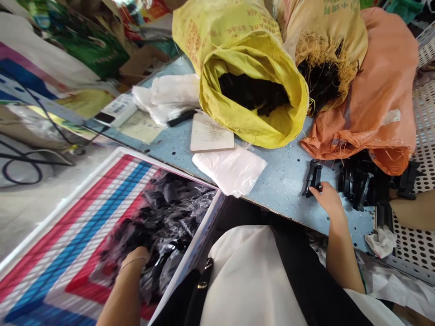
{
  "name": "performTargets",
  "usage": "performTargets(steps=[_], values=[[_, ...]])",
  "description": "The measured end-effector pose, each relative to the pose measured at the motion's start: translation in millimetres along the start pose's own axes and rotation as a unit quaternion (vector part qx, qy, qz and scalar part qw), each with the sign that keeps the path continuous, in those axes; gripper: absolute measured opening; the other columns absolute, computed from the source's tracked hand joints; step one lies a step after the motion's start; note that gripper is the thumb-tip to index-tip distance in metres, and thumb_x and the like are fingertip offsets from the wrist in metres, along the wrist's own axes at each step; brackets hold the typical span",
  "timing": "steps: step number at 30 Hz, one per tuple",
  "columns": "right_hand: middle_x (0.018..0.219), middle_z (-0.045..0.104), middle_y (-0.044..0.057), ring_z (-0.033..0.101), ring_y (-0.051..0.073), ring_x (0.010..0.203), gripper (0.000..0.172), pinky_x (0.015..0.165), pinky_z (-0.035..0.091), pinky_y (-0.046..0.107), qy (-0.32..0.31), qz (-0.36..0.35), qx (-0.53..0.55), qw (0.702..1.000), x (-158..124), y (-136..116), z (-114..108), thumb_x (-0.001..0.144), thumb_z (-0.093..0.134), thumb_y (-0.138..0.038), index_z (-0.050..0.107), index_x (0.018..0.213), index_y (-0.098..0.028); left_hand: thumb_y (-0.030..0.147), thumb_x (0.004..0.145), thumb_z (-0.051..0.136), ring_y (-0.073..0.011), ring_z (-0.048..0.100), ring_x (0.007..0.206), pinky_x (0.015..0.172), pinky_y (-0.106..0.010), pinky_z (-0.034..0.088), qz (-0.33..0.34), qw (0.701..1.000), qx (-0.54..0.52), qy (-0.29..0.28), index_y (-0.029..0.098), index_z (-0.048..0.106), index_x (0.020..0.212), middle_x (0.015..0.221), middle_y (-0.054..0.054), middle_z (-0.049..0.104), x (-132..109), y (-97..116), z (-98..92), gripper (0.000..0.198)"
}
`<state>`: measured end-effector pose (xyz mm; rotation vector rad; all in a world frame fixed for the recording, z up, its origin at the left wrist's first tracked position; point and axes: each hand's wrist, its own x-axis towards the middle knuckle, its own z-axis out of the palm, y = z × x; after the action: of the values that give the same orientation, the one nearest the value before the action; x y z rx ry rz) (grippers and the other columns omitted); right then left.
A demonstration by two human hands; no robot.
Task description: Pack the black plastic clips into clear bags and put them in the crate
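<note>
My left hand [137, 260] reaches down into a striped red, white and blue woven bag [84, 213] at the lower left, among clear packets of black parts [170, 208]; its fingers are buried and hidden. On the speckled blue table [282, 176], my right hand [328, 199] rests with its fingers curled onto a small black plastic part [313, 177]. A pile of the same black parts [365, 183] lies just right of that hand.
An open yellow sack [251, 81] with dark contents lies at the table's back, beside a tan sack [326, 40] and an orange sack [384, 86]. A stack of clear bags [231, 167], a beige board [210, 133], a perforated white tray [419, 181] and floor cables [20, 167] surround the spot.
</note>
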<state>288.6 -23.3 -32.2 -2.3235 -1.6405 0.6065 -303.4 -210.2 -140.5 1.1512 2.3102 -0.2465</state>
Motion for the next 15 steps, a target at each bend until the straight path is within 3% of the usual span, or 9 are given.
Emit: performTargets(steps=[2,4,6,9,11,13,15], values=[[0.080,0.066,0.011,0.066,0.038,0.090,0.020,0.080,0.048,0.053,-0.033,0.003,0.039,0.999,-2,4,2,0.077,0.065,-0.045,0.061,0.081,-0.027,0.026,0.073,0.051,-0.0448,0.069,0.088,0.070,-0.056,0.056,-0.017,0.999,-0.012,0.042,0.011,0.070,0.088,0.077,-0.019,0.069,4,24,-3.8,0.029],[0.076,0.067,0.008,0.067,0.031,0.079,0.016,0.074,0.050,0.046,-0.054,-0.008,0.087,0.995,-7,-3,7,0.079,0.062,-0.041,0.062,0.080,-0.025,0.028,0.087,0.044,-0.0384,0.066,0.107,0.086,-0.050,0.055,0.024,0.993,-0.045,0.103,0.010,0.067,0.102,0.101,-0.021,0.070,5,71,-11.1,0.033],[0.083,0.070,0.006,0.066,0.024,0.074,0.023,0.069,0.051,0.039,-0.085,-0.025,0.172,0.981,-14,-21,15,0.081,0.060,-0.042,0.066,0.090,-0.022,0.034,0.095,0.044,-0.0279,0.062,0.114,0.097,-0.041,0.052,0.130,0.974,-0.091,0.159,0.016,0.064,0.108,0.113,-0.014,0.068,1,136,-18.9,0.030],[0.087,0.071,0.003,0.062,0.017,0.071,0.034,0.064,0.050,0.031,-0.157,-0.034,0.368,0.916,-25,-58,33,0.076,0.068,-0.045,0.068,0.097,-0.020,0.031,0.095,0.053,-0.0263,0.063,0.105,0.097,-0.042,0.052,0.409,0.870,-0.172,0.216,0.018,0.066,0.093,0.103,-0.013,0.067,-12,239,-27.7,0.018],[0.081,0.069,0.001,0.059,0.014,0.065,0.033,0.059,0.047,0.027,-0.201,-0.024,0.456,0.866,-31,-80,46,0.072,0.073,-0.045,0.069,0.093,-0.019,0.028,0.091,0.061,-0.0294,0.063,0.103,0.096,-0.046,0.053,0.470,0.842,-0.164,0.209,0.015,0.066,0.087,0.105,-0.017,0.066,-16,289,-32.5,0.014],[0.075,0.067,-0.001,0.057,0.013,0.061,0.031,0.057,0.046,0.026,-0.235,-0.009,0.503,0.832,-34,-96,56,0.071,0.076,-0.045,0.068,0.086,-0.019,0.022,0.090,0.059,-0.0290,0.065,0.098,0.092,-0.046,0.054,0.467,0.852,-0.166,0.169,0.014,0.067,0.081,0.102,-0.017,0.067,-12,315,-38.4,0.014],[0.070,0.066,-0.001,0.058,0.014,0.060,0.030,0.058,0.048,0.028,-0.262,0.008,0.542,0.799,-35,-104,61,0.070,0.079,-0.045,0.068,0.083,-0.021,0.017,0.090,0.054,-0.0247,0.067,0.093,0.089,-0.040,0.056,0.457,0.862,-0.183,0.125,0.015,0.068,0.078,0.095,-0.013,0.069,-2,320,-45.8,0.019]])
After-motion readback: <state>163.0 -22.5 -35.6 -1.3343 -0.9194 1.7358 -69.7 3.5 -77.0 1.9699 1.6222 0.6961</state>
